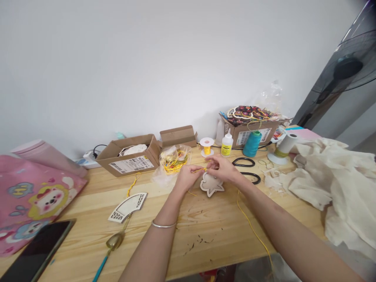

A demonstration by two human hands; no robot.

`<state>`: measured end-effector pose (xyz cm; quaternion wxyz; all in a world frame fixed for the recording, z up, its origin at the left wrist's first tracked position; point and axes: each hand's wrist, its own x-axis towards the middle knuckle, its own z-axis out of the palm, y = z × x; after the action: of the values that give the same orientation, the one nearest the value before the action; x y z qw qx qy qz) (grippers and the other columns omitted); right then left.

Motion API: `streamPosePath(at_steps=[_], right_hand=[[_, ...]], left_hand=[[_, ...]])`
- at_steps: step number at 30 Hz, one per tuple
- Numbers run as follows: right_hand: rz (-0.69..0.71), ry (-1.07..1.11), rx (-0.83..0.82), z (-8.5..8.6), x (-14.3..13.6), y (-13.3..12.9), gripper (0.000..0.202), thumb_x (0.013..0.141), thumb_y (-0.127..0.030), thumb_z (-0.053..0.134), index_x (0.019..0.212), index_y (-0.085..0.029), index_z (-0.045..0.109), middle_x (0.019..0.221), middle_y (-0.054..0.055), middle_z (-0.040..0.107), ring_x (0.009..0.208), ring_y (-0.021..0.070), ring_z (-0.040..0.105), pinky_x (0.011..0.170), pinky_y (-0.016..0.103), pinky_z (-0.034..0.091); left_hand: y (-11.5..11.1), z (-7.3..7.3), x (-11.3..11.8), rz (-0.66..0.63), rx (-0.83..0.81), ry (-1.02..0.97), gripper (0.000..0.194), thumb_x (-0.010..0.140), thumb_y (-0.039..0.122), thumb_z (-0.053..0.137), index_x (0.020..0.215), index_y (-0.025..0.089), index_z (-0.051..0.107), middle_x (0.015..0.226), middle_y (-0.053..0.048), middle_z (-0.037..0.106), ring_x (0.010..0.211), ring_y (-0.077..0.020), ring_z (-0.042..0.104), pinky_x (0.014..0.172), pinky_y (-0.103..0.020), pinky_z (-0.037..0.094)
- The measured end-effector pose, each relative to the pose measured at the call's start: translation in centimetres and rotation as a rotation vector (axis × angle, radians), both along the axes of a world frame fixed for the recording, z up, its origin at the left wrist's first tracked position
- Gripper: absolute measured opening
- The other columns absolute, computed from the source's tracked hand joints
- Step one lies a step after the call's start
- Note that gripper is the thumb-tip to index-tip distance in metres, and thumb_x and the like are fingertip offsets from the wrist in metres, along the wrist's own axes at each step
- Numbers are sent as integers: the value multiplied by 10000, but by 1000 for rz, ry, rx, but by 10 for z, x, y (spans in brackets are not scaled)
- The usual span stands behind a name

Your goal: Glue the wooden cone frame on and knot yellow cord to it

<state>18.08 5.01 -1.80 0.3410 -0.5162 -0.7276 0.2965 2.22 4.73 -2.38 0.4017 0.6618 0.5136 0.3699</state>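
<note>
My left hand (188, 176) is closed in a pinch on a thin yellow cord (199, 169). Just to its right, my right hand (221, 167) also pinches the cord, close to the top of a pale, scallop-edged cutout (211, 186) with pointed tips. The cutout hangs at or rests on the table under my fingers; which of the two I cannot tell. A long tail of yellow cord (252, 229) runs under my right forearm to the table's front edge. Black-handled scissors (253, 177) lie beside my right wrist, their blades hidden.
A fan-shaped cutout (129, 207) with a gold bell and teal tassel lies left, near a phone (38, 250). Behind stand cardboard boxes (132, 164), a yellow spool (207, 149), a glue bottle (226, 145) and a teal thread cone (252, 144). Cream cloth (343, 184) lies right.
</note>
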Motion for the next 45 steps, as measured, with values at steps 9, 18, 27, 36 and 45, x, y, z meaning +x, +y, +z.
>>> streamPosePath(at_steps=[9,18,27,36,45], right_hand=[[8,-84,-24,-5,3,1,252,704,-346,483,735,-191,679,523,-15,565,481,94,438,409,190,269],[-94,90,3,-2,0,-1,256,670,-333,500,646,-136,661,468,-20,489,428,72,378,385,183,251],[-108,292,-78,9,-5,-6,199,618,-288,520,567,-121,617,462,-26,472,422,70,369,384,183,259],[-150,429,-139,12,-7,-5,137,576,-251,517,535,-129,564,496,-26,494,453,74,394,427,190,298],[-101,426,61,14,-9,-9,128,624,-232,521,579,-136,593,550,2,550,529,108,481,520,228,382]], left_hand=[[-4,2,1,-34,-28,13,304,628,351,572,821,138,669,816,-63,674,743,-194,600,632,-261,444],[-2,6,1,-54,-7,-49,228,670,276,511,763,147,675,770,-30,681,742,-182,596,661,-268,439],[-1,2,1,20,-30,-120,194,636,232,522,722,146,674,737,-26,678,719,-163,587,661,-255,426],[-7,15,3,53,-192,-378,202,590,269,611,729,132,661,613,-11,642,546,-95,535,529,-199,383],[-4,9,5,31,-214,-414,232,567,299,656,727,131,665,667,-23,652,565,-90,529,560,-203,394]])
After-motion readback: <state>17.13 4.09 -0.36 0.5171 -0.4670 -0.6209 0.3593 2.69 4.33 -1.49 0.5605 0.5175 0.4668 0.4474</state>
